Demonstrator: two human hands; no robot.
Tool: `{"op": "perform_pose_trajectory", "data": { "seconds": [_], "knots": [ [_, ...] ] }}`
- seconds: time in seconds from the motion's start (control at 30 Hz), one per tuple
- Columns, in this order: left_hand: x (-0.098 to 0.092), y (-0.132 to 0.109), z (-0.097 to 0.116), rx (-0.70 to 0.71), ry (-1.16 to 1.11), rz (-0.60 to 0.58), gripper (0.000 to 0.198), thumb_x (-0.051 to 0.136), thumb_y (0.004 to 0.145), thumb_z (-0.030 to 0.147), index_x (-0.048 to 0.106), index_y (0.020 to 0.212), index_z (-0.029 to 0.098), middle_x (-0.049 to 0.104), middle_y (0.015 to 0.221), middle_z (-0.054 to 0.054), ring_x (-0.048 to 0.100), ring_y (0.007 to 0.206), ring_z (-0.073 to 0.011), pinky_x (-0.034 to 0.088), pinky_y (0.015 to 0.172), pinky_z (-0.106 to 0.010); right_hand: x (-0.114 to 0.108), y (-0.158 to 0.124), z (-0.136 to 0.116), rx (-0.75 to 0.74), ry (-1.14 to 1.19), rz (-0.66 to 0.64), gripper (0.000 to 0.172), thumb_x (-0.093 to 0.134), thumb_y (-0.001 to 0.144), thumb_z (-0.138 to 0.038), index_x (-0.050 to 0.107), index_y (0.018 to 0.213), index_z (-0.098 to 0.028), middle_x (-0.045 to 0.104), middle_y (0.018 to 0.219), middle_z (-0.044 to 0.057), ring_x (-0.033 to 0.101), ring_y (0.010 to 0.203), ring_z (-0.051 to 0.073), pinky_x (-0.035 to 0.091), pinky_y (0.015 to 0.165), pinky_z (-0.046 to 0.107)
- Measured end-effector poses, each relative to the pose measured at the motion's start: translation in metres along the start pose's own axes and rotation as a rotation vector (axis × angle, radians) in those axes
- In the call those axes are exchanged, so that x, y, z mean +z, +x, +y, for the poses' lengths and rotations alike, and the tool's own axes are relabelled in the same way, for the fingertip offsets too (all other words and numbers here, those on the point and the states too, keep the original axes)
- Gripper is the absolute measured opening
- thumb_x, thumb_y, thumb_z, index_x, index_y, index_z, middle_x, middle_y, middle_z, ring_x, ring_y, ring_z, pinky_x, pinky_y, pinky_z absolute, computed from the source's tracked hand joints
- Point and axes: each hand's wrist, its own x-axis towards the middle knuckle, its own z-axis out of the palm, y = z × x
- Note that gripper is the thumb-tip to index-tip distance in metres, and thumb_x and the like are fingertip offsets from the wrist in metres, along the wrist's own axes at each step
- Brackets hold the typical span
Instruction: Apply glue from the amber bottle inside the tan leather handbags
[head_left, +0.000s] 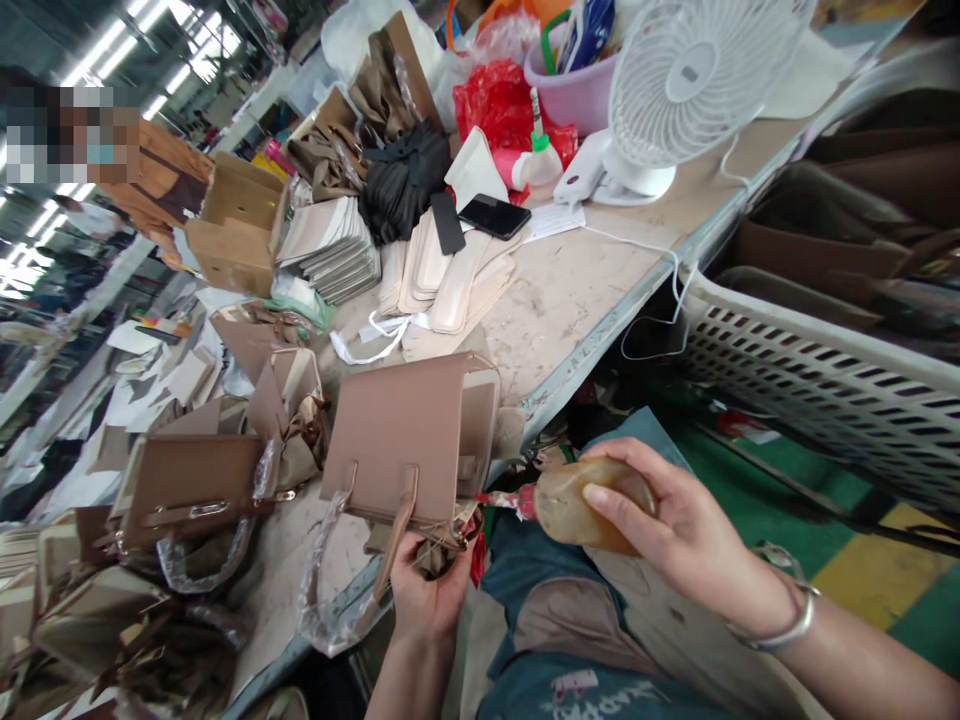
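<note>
Above the hands, the taupe handbag (409,435) looks like smooth matt leather, its handle wrapped in glossy clear plastic film (319,590); the surface (577,290) is rough and stained.

honestly nothing readable is showing up here, the white print on the blue apron (577,688) is coming out way too blurry to make out.

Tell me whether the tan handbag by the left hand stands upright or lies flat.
Lying flat: the tan handbag rests on its side on the table, handle toward the left hand.
</note>
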Motion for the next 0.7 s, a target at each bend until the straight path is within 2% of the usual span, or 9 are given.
{"op": "perform_pose_trajectory", "data": {
  "seconds": [0.13, 0.3, 0.4, 0.6, 0.7],
  "knots": [
    [0.007, -0.005, 0.001, 0.000, 0.029, 0.077, 0.025, 0.048, 0.068, 0.010, 0.072, 0.071, 0.016, 0.073, 0.068, -0.006, 0.070, 0.072, -0.0217, 0.060, 0.077, -0.043, 0.005, 0.006, -0.004, -0.114, -0.096, -0.031, 0.014, 0.056, 0.092, -0.027, 0.058, 0.105, -0.022, 0.066, 0.094, 0.004, 0.064, 0.082, 0.017, 0.053, 0.074, 0.028],
    [0.012, -0.007, 0.001, 0.022, 0.062, 0.101, 0.030, 0.047, 0.069, 0.010, 0.074, 0.080, 0.018, 0.071, 0.063, -0.003, 0.069, 0.067, -0.0192, 0.060, 0.072, -0.039, 0.007, 0.020, 0.004, -0.193, -0.171, 0.024, 0.014, 0.056, 0.092, -0.025, 0.057, 0.105, -0.021, 0.065, 0.091, 0.005, 0.063, 0.080, 0.019, 0.052, 0.071, 0.031],
    [0.011, -0.007, 0.001, 0.036, 0.047, 0.076, 0.032, 0.046, 0.071, 0.009, 0.074, 0.084, 0.019, 0.071, 0.065, -0.003, 0.069, 0.068, -0.0185, 0.060, 0.072, -0.039, 0.008, 0.024, 0.007, -0.182, -0.164, 0.049, 0.015, 0.058, 0.091, -0.026, 0.058, 0.105, -0.020, 0.066, 0.093, 0.006, 0.064, 0.081, 0.019, 0.051, 0.072, 0.031],
    [0.010, -0.005, 0.003, 0.043, 0.083, 0.132, 0.032, 0.046, 0.071, 0.006, 0.073, 0.084, 0.019, 0.070, 0.063, -0.002, 0.070, 0.067, -0.0183, 0.061, 0.068, -0.036, 0.008, 0.019, -0.001, -0.091, -0.072, -0.060, 0.012, 0.057, 0.091, -0.026, 0.060, 0.102, -0.021, 0.068, 0.092, 0.004, 0.065, 0.081, 0.017, 0.053, 0.072, 0.028],
    [0.010, -0.005, 0.003, 0.069, 0.094, 0.124, 0.031, 0.046, 0.070, 0.006, 0.072, 0.081, 0.019, 0.070, 0.062, 0.000, 0.068, 0.065, -0.0161, 0.060, 0.069, -0.034, 0.010, 0.025, 0.008, -0.107, -0.105, -0.003, 0.013, 0.058, 0.090, -0.027, 0.060, 0.103, -0.021, 0.068, 0.091, 0.004, 0.066, 0.080, 0.018, 0.054, 0.072, 0.029]
  ]
}}
